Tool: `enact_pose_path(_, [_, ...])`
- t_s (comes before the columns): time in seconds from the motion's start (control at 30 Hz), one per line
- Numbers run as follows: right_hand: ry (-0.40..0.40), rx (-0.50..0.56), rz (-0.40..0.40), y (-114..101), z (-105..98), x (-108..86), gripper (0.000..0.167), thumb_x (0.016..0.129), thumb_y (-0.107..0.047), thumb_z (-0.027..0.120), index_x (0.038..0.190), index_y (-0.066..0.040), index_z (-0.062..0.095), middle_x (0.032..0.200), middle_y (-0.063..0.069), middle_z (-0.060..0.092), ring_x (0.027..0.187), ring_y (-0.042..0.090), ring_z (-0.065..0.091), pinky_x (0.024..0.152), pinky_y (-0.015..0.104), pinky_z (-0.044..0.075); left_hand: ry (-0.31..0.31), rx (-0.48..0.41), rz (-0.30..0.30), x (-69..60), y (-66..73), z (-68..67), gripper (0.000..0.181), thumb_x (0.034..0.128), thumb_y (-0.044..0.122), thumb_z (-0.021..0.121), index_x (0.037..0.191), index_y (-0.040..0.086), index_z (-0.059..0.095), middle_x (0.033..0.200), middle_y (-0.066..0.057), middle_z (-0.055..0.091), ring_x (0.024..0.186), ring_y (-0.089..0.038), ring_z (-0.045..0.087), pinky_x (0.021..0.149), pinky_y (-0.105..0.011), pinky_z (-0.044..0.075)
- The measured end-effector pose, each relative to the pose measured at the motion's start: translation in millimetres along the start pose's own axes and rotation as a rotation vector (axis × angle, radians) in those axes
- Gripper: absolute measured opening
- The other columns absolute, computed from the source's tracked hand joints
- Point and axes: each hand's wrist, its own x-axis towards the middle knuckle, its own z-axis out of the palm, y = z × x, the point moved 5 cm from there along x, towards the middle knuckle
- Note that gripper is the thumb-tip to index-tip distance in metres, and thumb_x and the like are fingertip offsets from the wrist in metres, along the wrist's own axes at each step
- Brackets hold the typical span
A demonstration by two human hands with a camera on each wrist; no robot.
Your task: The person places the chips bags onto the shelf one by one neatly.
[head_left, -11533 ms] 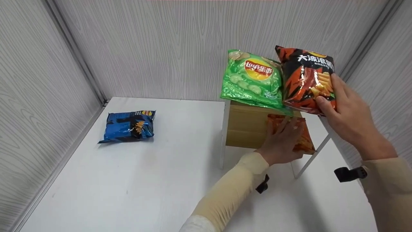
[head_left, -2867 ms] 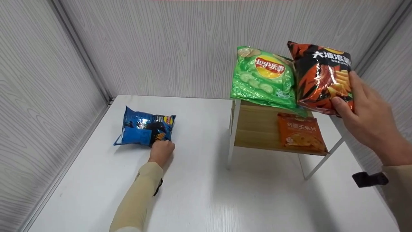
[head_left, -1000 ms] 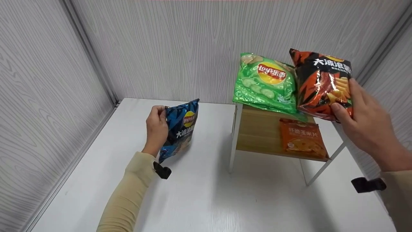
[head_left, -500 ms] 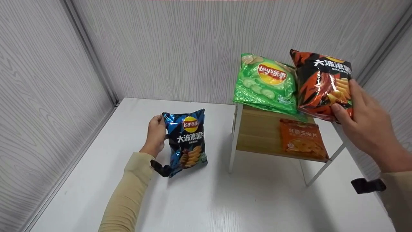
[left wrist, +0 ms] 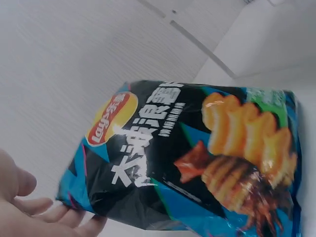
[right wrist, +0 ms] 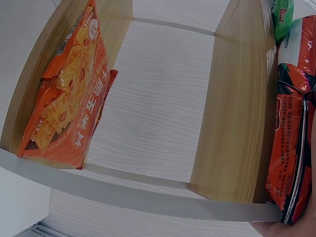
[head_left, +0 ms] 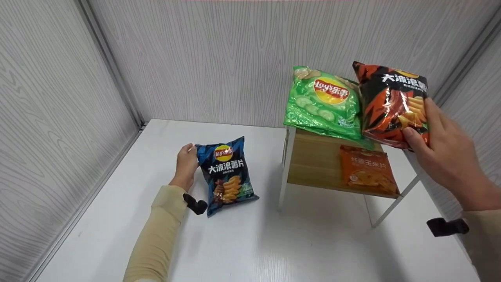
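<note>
A blue-and-black bag of Lay's potato chips is face up on the white table's left half, its top toward the far side. My left hand is at its top left corner. In the left wrist view the fingers touch that corner, with the thumb apart from the bag. My right hand grips a red-and-black chip bag by its right side, thumb in front. That bag sits on top of the small shelf, beside a green Lay's bag. Its far fingers are hidden.
The two-level wooden shelf with white metal legs stands on the table at right. An orange bag of corn chips lies on its lower level, at the right side. Grey wood-patterned walls enclose the table.
My left hand picked up the blue bag, turned it face forward and brought it right; it now leans back lower, and the thumb has come off. The right hand keeps its grip.
</note>
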Motion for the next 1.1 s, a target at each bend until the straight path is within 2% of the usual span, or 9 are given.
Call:
enact_pose_path(0.13, [-0.006, 0.0, 0.001, -0.8, -0.2, 0.0, 0.077, 0.101, -0.055, 0.036, 0.161, -0.018, 0.003, 0.161, 0.028, 0.02, 0.137, 0.06, 0.026, 0.105, 0.077, 0.021, 0.023, 0.212, 0.015, -2.5, 0.5, 3.3, 0.061, 0.1076, 0.038, 0.029, 0.161, 0.015, 0.008, 0.167, -0.009, 0.014, 0.154, -0.026, 0.016, 0.125, -0.042, 0.019])
enact_pose_path(0.27, [-0.013, -0.006, 0.011, 0.6, -0.3, 2.2, 0.078, 0.101, -0.057, 0.034, 0.161, -0.017, 0.003, 0.161, 0.029, 0.018, 0.138, 0.059, 0.024, 0.106, 0.077, 0.02, 0.037, 0.342, 0.07, -4.4, 2.8, 11.6, 0.063, 0.1068, 0.041, 0.03, 0.161, 0.016, 0.01, 0.167, -0.01, 0.014, 0.155, -0.028, 0.015, 0.125, -0.045, 0.017])
enact_pose_path(0.47, [-0.008, -0.002, 0.002, 0.3, -0.7, 2.3, 0.077, 0.101, -0.055, 0.034, 0.161, -0.017, 0.003, 0.161, 0.029, 0.018, 0.139, 0.059, 0.024, 0.106, 0.077, 0.02, 0.009, 0.521, 0.277, -14.3, 7.3, 31.0, 0.064, 0.1063, 0.038, 0.035, 0.159, 0.009, 0.014, 0.166, -0.016, 0.015, 0.154, -0.032, 0.014, 0.125, -0.048, 0.018])
enact_pose_path(0.63, [0.005, 0.012, -0.015, -1.0, -0.9, 1.0, 0.076, 0.102, -0.053, 0.036, 0.161, -0.017, 0.005, 0.161, 0.028, 0.021, 0.137, 0.059, 0.026, 0.105, 0.077, 0.021, -0.002, 0.748, 0.439, -26.0, 7.4, 51.7, 0.066, 0.1046, 0.038, 0.042, 0.159, 0.01, 0.017, 0.166, -0.016, 0.014, 0.154, -0.034, 0.012, 0.125, -0.051, 0.014])
enact_pose_path(0.7, [0.006, 0.011, -0.015, -0.4, -0.9, 1.3, 0.077, 0.101, -0.054, 0.036, 0.161, -0.016, 0.006, 0.16, 0.028, 0.021, 0.137, 0.059, 0.027, 0.105, 0.076, 0.021, 0.004, 0.847, 0.527, -29.9, 5.1, 60.9, 0.067, 0.1034, 0.037, 0.046, 0.158, 0.009, 0.02, 0.165, -0.018, 0.017, 0.153, -0.035, 0.014, 0.125, -0.052, 0.014])
enact_pose_path(0.87, [0.003, 0.001, -0.009, 0.6, -0.4, 0.6, 0.078, 0.101, -0.055, 0.036, 0.161, -0.015, 0.005, 0.16, 0.029, 0.021, 0.136, 0.059, 0.027, 0.106, 0.076, 0.021, 0.029, 1.067, 0.692, -37.2, -10.3, 84.4, 0.068, 0.1007, 0.039, 0.051, 0.156, 0.007, 0.027, 0.163, -0.019, 0.022, 0.152, -0.036, 0.018, 0.124, -0.056, 0.014])
enact_pose_path(1.0, [0.009, 0.005, -0.017, 0.0, -0.5, -0.4, 0.077, 0.102, -0.054, 0.037, 0.161, -0.016, 0.005, 0.16, 0.028, 0.021, 0.135, 0.059, 0.028, 0.104, 0.076, 0.023, 0.039, 1.177, 0.719, -36.5, -27.7, 98.6, 0.075, 0.0975, 0.049, 0.054, 0.155, 0.007, 0.029, 0.162, -0.019, 0.025, 0.152, -0.036, 0.019, 0.122, -0.059, 0.015])
enact_pose_path(1.07, [0.005, 0.006, -0.012, 0.5, 0.1, 0.4, 0.077, 0.101, -0.054, 0.037, 0.161, -0.016, 0.005, 0.16, 0.028, 0.021, 0.134, 0.059, 0.028, 0.104, 0.076, 0.023, 0.022, 1.2, 0.687, -33.8, -37.3, 102.4, 0.083, 0.094, 0.058, 0.055, 0.156, 0.009, 0.029, 0.163, -0.018, 0.023, 0.153, -0.036, 0.017, 0.122, -0.061, 0.013])
enact_pose_path(1.1, [0.003, 0.007, -0.01, 0.5, 0.4, 1.0, 0.078, 0.101, -0.054, 0.036, 0.161, -0.015, 0.005, 0.16, 0.029, 0.021, 0.134, 0.059, 0.028, 0.104, 0.076, 0.022, 0.006, 1.213, 0.65, -31.9, -42.2, 103.6, 0.089, 0.0912, 0.064, 0.055, 0.157, 0.011, 0.027, 0.164, -0.017, 0.02, 0.154, -0.035, 0.014, 0.122, -0.062, 0.011])
